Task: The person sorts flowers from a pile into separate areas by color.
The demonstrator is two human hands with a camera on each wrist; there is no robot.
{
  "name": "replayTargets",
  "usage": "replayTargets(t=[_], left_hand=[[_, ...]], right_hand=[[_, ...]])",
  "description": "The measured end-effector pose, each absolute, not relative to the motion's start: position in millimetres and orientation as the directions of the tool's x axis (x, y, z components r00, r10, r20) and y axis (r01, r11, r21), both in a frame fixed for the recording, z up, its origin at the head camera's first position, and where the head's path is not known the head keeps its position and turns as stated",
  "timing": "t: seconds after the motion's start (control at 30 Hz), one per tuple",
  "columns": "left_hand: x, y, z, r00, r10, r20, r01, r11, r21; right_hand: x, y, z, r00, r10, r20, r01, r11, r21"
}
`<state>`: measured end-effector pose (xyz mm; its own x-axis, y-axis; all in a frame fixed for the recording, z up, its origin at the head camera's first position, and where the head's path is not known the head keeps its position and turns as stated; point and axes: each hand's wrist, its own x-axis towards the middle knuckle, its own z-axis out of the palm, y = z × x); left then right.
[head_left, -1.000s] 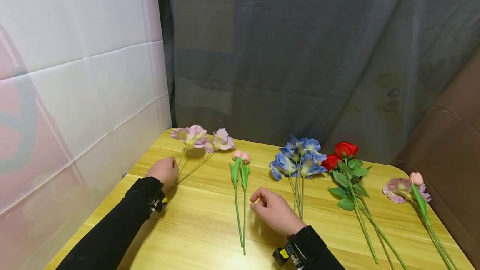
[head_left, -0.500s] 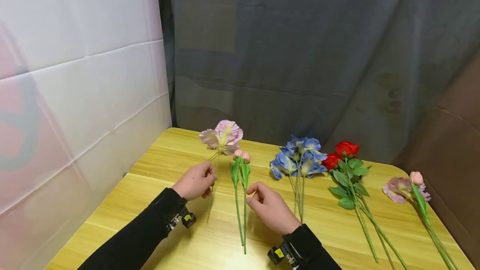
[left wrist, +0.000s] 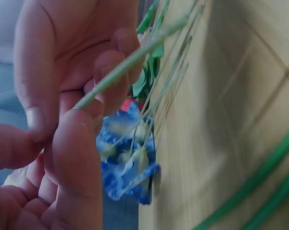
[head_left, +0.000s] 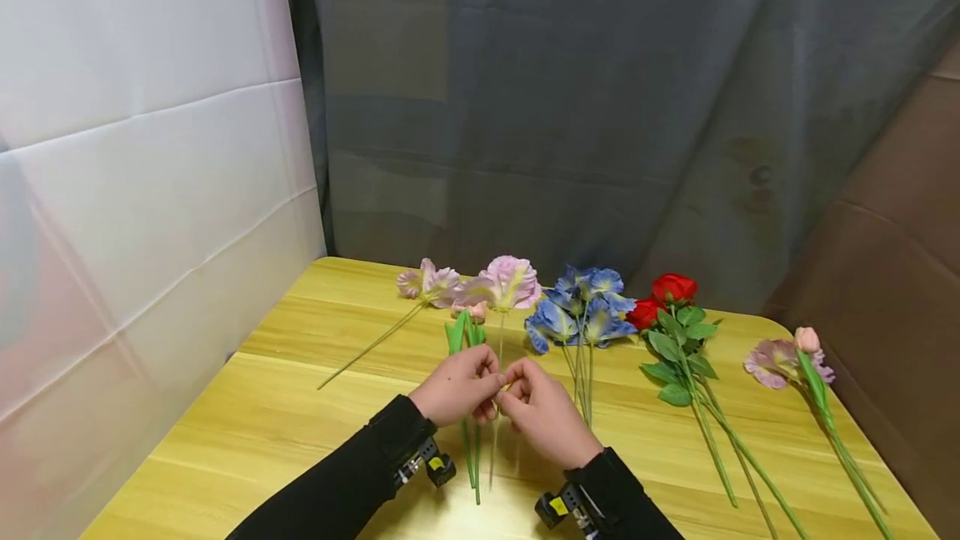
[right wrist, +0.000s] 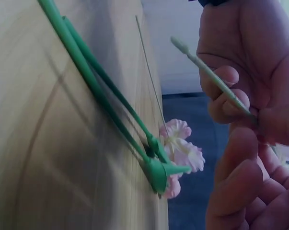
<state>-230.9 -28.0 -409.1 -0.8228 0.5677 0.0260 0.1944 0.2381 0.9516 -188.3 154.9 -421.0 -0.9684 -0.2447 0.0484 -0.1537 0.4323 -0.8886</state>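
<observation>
My left hand (head_left: pixel 459 388) pinches the thin stem of a pink ruffled artificial flower (head_left: pixel 510 283), its bloom pointing away from me. The fingertips of my right hand (head_left: pixel 551 417) meet the left ones and pinch the same stem. In the left wrist view the lower stem (left wrist: pixel 134 57) sticks out past the joined fingers; from the right wrist its pale stem end (right wrist: pixel 180 45) shows. Beneath the hands lie two pink tulips with green leaves (head_left: pixel 456 338), partly covered by the left hand. Another pink ruffled flower (head_left: pixel 429 283) lies behind, its stem slanting toward the left.
Right of the hands, several blue flowers (head_left: pixel 600 325) lie in a bunch. Beyond them are red roses (head_left: pixel 675 287) with leafy stems, then a pink tulip (head_left: pixel 807 340) over a mauve flower (head_left: pixel 768 365). Cloth walls, including a grey curtain (head_left: pixel 525 123), enclose the wooden table (head_left: pixel 247 407).
The left hand has picked up one pink ruffled flower and carried it right, over the tulips, to the right hand. The other pink flower has shifted. The right hand has barely moved.
</observation>
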Motion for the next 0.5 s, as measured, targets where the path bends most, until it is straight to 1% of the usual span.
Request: replayTargets(t=[0.13,0.23,0.37,0.5], left_hand=[[-228.3,-23.7,-409.4,-0.805,0.591,0.052,0.23,0.229,0.946],[-226.2,-23.9,-409.4,-0.784,0.618,0.066,0.272,0.246,0.93],[-225.4,-31.7,-409.5,-0.782,0.62,0.063,0.283,0.264,0.922],[-229.7,-47.2,-408.7,-0.8,0.596,0.064,0.281,0.278,0.919]], right_hand=[[-185.9,163.8,-417.6,-0.967,-0.253,0.034,-0.142,0.423,-0.895],[-182.7,176.1,-413.0,-0.971,-0.236,0.022,-0.129,0.446,-0.886],[-176.4,208.7,-402.0,-0.991,-0.134,0.021,-0.092,0.545,-0.833],[-168.5,263.4,-389.6,-0.998,-0.037,0.04,-0.055,0.673,-0.737]])
